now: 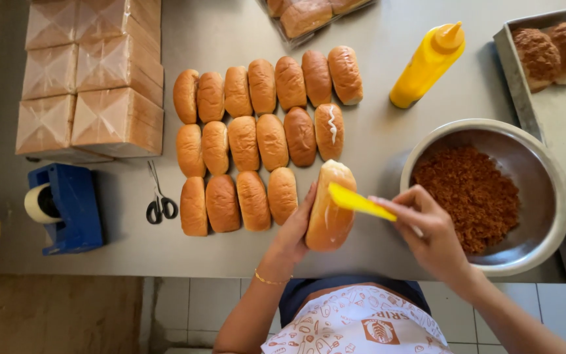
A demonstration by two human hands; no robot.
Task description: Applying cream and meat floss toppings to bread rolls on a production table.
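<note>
While the left hand (294, 231) is wrapped around a golden-brown oblong bread roll (329, 204), fingers closed on its left side and holding it just above the grey metal table (230, 26), the right hand (428, 229) is clamped on a flat yellow plastic spatula (356, 201). The spatula's blade lies across the top of the held roll, over a pale smear of white cream.

Just right of the right hand, nearly under the wrist, sits a round steel bowl (555, 190) half full of reddish-brown shredded floss (470, 204). Up and slightly left of that hand stands a yellow squeeze bottle (427, 64), tilted. Farther up right is a metal tray (515, 72) with two floss-coated buns (555, 49).

Left of and above the left hand lie three rows of plain rolls (250, 141), touching side by side. One roll with a white cream squiggle (329, 130) sits right above the held roll. Well left of the left hand: black-handled scissors (160, 200), a blue tape dispenser (67, 206), stacked clear-wrapped packs (93, 78).

Progress, as a judgement: early. Two buns look finished on the tray, one roll has cream but is not spread, one is mid-spread in hand, and roughly twenty rolls lie untouched. The bowl has plenty of floss left.
</note>
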